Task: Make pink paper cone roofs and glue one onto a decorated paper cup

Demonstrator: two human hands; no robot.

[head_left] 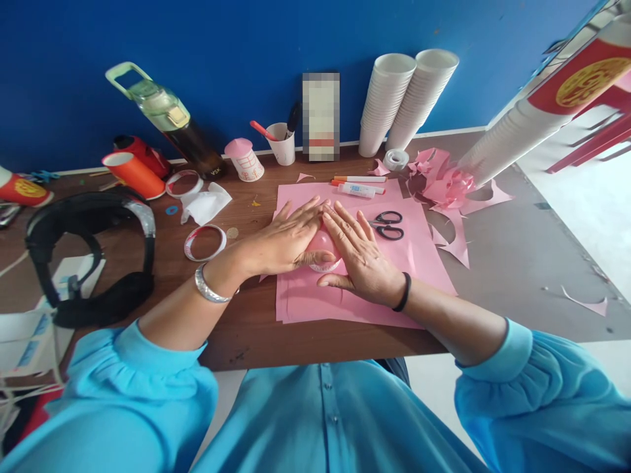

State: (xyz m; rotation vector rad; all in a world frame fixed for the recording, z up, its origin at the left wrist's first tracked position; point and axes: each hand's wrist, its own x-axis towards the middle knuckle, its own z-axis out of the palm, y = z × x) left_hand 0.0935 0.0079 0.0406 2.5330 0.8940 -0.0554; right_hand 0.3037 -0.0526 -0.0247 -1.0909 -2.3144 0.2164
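Over the pink-topped cup, the left hand and right hand slope inward, fingers straight, slightly spread, seemingly only touching it.

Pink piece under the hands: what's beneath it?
A white edge with markings shows below the pink piece, over pink sheets. The left hand and right hand cover the rest; I can't see more.

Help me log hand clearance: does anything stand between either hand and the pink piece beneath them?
Nothing visible does. The left hand and right hand meet over the pink piece, the left thumb across its front. The scissors' handles show outside the right hand; what that hand covers is hidden.
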